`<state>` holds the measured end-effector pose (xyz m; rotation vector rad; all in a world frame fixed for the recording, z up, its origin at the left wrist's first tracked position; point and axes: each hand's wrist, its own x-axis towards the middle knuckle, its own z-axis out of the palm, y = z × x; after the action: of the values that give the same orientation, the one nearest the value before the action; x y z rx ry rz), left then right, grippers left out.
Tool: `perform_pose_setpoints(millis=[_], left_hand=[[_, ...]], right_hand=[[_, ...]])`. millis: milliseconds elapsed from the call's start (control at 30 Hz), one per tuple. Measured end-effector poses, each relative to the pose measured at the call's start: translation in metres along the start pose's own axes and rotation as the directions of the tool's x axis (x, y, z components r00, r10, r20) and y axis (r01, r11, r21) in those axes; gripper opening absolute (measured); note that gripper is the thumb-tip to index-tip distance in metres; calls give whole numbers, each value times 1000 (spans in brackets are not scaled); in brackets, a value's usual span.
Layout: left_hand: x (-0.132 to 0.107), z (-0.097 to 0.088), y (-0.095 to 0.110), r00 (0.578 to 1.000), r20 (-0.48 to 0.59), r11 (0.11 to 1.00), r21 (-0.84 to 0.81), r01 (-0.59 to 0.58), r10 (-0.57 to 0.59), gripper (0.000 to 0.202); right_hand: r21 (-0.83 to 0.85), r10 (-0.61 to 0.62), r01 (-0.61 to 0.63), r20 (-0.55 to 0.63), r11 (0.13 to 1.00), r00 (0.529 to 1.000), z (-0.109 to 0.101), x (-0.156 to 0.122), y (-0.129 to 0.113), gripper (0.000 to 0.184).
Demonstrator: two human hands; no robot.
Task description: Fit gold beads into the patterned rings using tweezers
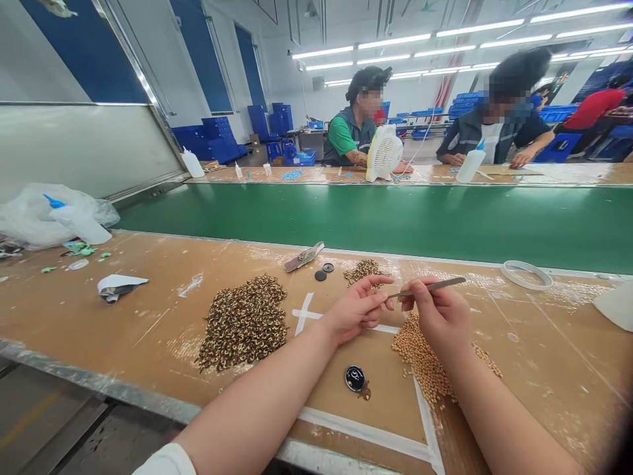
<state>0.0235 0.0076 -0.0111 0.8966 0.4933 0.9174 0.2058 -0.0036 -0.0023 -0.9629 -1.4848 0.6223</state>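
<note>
My right hand grips a pair of thin grey metal tweezers, whose narrow end points left to my other hand. There, my left hand is closed in a pinch, thumb against fingers, at the tweezers' tip. What it pinches is too small to make out. Beneath my right wrist lies a heap of small tan beads. A heap of small dark-and-cream pieces spreads left of my left forearm. Between my forearms sits a small round lid with glossy black liquid, a brown smear at its edge.
Beyond the hands are a smaller heap of pieces, two black discs and a tape-wrapped strip. A white tape ring lies far right. A green conveyor belt crosses behind; two co-workers sit across it near a fan.
</note>
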Motion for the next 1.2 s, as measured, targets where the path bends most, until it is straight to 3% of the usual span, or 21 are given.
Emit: perform_pose_setpoints(millis=[200,367,467,533,600,667,733,767,833,900,1033,1200], left_hand=[[-3,2,4,1000,5,999,50,23,-23,50],[-4,-1,1,998,-44,989,146,-33,40,50],[-2,1,-4,992,-112,969,246,-24,53,49],[-4,5,0,969,-211,917,398,-33,126,47],[-16,9,14,921,-277,773,633,-41,276,41],[-38,13,40,883,-239,514,858,-2,403,31],[-66,11,72,917,-146,230,971,61,371,17],[-81,8,87,929,-150,117,986,117,338,12],[-107,-1,111,943,-238,-66,963,259,231,8],[-126,-12,122,927,-341,-222,902,369,156,8],[-138,-32,112,882,-456,-404,790,462,117,8],[-138,-41,98,878,-471,-440,772,459,88,3]], right_hand=[[-27,-12,12,7,1000,1000,-1,0,-1,38],[30,34,-34,11,999,999,1,3,0,41],[72,51,-52,15,996,999,2,3,3,39],[97,52,-55,31,994,998,2,3,5,38],[119,46,-53,58,992,997,2,3,6,38],[132,44,-53,73,990,996,2,3,7,39],[140,53,-64,81,988,995,3,3,7,41],[146,62,-74,85,987,994,3,3,7,41],[159,80,-93,92,983,993,4,3,7,42],[155,89,-105,103,982,991,5,3,6,42],[143,90,-112,156,983,984,7,1,4,43],[163,63,-115,297,980,953,11,-1,-3,45]])
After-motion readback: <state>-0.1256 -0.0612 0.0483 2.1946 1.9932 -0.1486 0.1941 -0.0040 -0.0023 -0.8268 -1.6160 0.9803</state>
